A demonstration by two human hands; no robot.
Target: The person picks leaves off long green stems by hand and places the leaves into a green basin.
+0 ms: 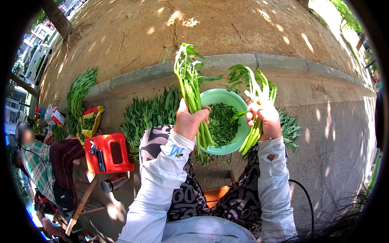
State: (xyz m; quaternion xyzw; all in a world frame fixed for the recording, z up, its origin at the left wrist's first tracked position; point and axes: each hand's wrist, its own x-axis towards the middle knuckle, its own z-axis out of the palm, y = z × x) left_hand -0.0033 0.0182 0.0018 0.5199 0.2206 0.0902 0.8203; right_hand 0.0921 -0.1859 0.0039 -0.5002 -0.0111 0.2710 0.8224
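My left hand [191, 120] is closed around a bunch of water spinach [189, 83], long pale-green stems with leaves at the far end. The bunch stands nearly upright in view, its stem ends over the left side of a mint-green basin [221, 151]. My right hand [265, 118] grips a second, shorter bunch of water spinach [252, 137] at the basin's right side, with its stem ends pointing toward me. Cut green pieces [221, 121] lie inside the basin between my hands. My knees flank the basin.
A heap of leafy greens [152, 111] lies left of the basin, more greens [288, 128] right. A red plastic stool [108, 153] holds a black phone [99, 160]; a metal flask [113, 184] lies beside it. Another person [44, 166] sits at left. A stone kerb [235, 61] runs beyond.
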